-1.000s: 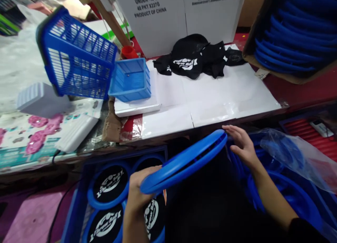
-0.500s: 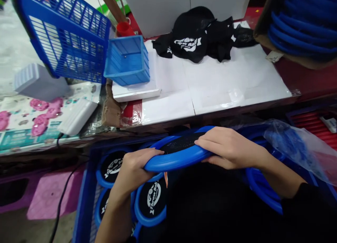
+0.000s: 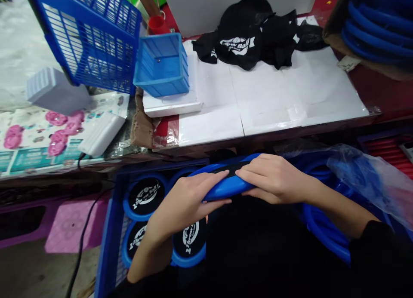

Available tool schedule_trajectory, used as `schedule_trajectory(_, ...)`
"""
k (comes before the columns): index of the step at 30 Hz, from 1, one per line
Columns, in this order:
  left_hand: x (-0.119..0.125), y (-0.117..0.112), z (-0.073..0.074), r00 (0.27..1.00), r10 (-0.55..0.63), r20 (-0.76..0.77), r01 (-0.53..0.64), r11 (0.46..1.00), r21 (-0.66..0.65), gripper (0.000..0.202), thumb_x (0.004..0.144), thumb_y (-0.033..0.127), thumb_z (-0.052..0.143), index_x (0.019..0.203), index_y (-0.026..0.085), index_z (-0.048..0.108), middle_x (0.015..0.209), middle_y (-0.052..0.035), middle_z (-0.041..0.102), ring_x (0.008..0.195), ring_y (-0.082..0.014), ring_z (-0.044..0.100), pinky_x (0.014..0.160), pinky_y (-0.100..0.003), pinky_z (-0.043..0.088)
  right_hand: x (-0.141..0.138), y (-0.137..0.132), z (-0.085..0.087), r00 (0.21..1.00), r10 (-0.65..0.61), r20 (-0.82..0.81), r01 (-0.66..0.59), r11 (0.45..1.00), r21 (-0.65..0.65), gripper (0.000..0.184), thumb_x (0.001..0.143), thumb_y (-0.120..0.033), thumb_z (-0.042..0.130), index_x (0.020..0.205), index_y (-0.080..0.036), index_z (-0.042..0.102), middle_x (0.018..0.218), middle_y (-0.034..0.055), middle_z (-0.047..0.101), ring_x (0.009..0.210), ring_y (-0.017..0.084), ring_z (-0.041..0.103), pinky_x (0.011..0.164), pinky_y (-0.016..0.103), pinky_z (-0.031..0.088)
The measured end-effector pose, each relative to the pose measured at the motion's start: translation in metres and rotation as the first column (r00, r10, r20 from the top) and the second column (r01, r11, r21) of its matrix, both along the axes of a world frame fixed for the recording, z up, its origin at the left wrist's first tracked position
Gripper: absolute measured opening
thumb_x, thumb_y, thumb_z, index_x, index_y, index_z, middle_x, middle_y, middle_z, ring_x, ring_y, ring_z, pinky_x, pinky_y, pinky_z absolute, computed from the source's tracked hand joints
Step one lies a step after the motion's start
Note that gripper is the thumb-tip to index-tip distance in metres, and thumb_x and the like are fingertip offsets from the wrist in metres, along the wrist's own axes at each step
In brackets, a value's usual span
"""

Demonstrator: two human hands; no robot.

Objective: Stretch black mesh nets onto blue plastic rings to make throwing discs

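Note:
Both my hands grip the near rim of a blue ring with black fabric across it, a throw-ball paddle disc [image 3: 230,187], tilted before my body. My left hand [image 3: 193,194] has its fingers on top and the thumb below the rim. Close beside it, my right hand [image 3: 274,179] pinches the same rim, fingers over the black fabric. Under my left forearm, finished discs [image 3: 146,197] with white lettering lie in a blue crate [image 3: 106,246]. Blue rings [image 3: 325,233] lie below my right forearm, partly under clear plastic [image 3: 361,177].
Black printed fabric covers [image 3: 238,44] lie on the white tabletop [image 3: 274,100]. A small blue bin [image 3: 161,66] and a blue basket [image 3: 93,40] stand left. Stacked blue rings [image 3: 377,35] fill a carton at right. A pink stool [image 3: 71,225] is at lower left.
My left hand has slid right along the rim toward my right hand, its fingers now reaching over the top. The right hand keeps its grip. The view has shifted slightly.

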State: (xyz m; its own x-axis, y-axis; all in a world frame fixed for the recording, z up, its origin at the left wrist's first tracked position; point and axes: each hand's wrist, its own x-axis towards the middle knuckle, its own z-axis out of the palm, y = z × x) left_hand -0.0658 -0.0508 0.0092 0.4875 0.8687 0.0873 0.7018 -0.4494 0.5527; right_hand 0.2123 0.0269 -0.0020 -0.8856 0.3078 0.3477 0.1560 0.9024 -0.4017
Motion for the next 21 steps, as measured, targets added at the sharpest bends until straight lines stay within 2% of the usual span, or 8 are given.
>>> schedule_trajectory(3,-0.005,-0.002,0.002,1.000,-0.030,0.007,0.029,0.998,0.054,0.039,0.104,0.039,0.065,0.140,0.024,0.071,0.118,-0.0101,0.082,0.103,-0.0261,0.081,0.091,-0.033,0.063,0.003,0.004,-0.001,1.000,0.006,-0.008,-0.006,0.998,-0.064,0.042,0.109,-0.040,0.060,0.141,-0.013,0.059,0.117,0.0152,0.078,0.101,0.027,0.072,0.089,0.043,0.055)
schedule_trajectory(5,-0.021,-0.003,-0.001,0.993,-0.066,0.100,0.060,0.996,0.066,0.036,0.104,0.035,0.065,0.138,0.026,0.072,0.113,-0.0085,0.083,0.100,-0.0249,0.081,0.095,-0.034,0.063,0.013,0.011,-0.005,1.000,0.011,-0.022,-0.014,0.990,-0.139,0.048,0.106,-0.040,0.065,0.147,-0.016,0.056,0.125,0.0160,0.076,0.110,0.028,0.071,0.096,0.045,0.055)
schedule_trajectory(7,-0.044,-0.002,-0.008,0.965,-0.092,0.246,0.071,0.993,0.092,0.033,0.104,0.036,0.065,0.136,0.030,0.073,0.105,-0.0069,0.085,0.096,-0.0251,0.081,0.102,-0.040,0.062,0.025,0.020,-0.010,1.000,0.000,-0.031,-0.006,0.977,-0.213,0.050,0.102,-0.035,0.069,0.147,-0.019,0.055,0.130,0.0155,0.076,0.116,0.029,0.071,0.102,0.047,0.054)
schedule_trajectory(10,-0.077,0.004,-0.025,0.897,-0.108,0.428,0.068,0.992,0.109,0.027,0.105,0.035,0.063,0.128,0.032,0.076,0.094,-0.0063,0.085,0.097,-0.0267,0.081,0.104,-0.048,0.062,0.038,0.031,-0.017,0.999,-0.022,-0.044,0.009,0.961,-0.277,0.039,0.098,-0.028,0.070,0.136,-0.021,0.063,0.122,0.0121,0.078,0.112,0.027,0.072,0.101,0.044,0.054)
schedule_trajectory(12,-0.087,0.007,-0.037,0.927,-0.036,0.374,0.013,0.998,0.062,0.025,0.100,0.028,0.067,0.123,0.030,0.078,0.103,-0.0079,0.086,0.110,-0.0292,0.080,0.107,-0.050,0.061,0.038,0.034,-0.022,0.999,-0.033,-0.023,0.026,0.964,-0.264,0.029,0.097,-0.027,0.070,0.124,-0.020,0.067,0.114,0.0104,0.079,0.103,0.025,0.073,0.095,0.041,0.055)
schedule_trajectory(14,-0.080,0.010,-0.044,0.970,0.077,0.229,-0.079,0.997,0.002,0.031,0.093,0.024,0.072,0.124,0.027,0.078,0.118,-0.0101,0.083,0.121,-0.0315,0.076,0.114,-0.052,0.056,0.030,0.032,-0.024,0.998,-0.050,0.035,0.056,0.972,-0.227,0.023,0.096,-0.027,0.070,0.117,-0.019,0.068,0.106,0.0085,0.080,0.092,0.023,0.072,0.085,0.036,0.054)
schedule_trajectory(16,-0.060,0.012,-0.046,0.985,0.127,0.116,-0.125,0.992,-0.029,0.040,0.091,0.026,0.074,0.131,0.025,0.076,0.128,-0.0114,0.080,0.124,-0.0318,0.074,0.117,-0.052,0.054,0.020,0.029,-0.025,0.991,-0.069,0.111,0.089,0.979,-0.186,0.021,0.094,-0.026,0.069,0.114,-0.019,0.069,0.100,0.0064,0.079,0.084,0.021,0.071,0.076,0.032,0.049)
schedule_trajectory(21,-0.002,0.018,-0.041,0.999,0.001,0.036,-0.002,1.000,0.031,0.045,0.101,0.032,0.069,0.145,0.024,0.068,0.134,-0.0135,0.077,0.119,-0.0295,0.076,0.105,-0.043,0.062,0.011,0.023,-0.020,0.961,-0.123,0.249,0.141,0.988,-0.057,0.018,0.093,-0.026,0.071,0.109,-0.018,0.069,0.095,0.0076,0.079,0.078,0.021,0.071,0.065,0.030,0.039)
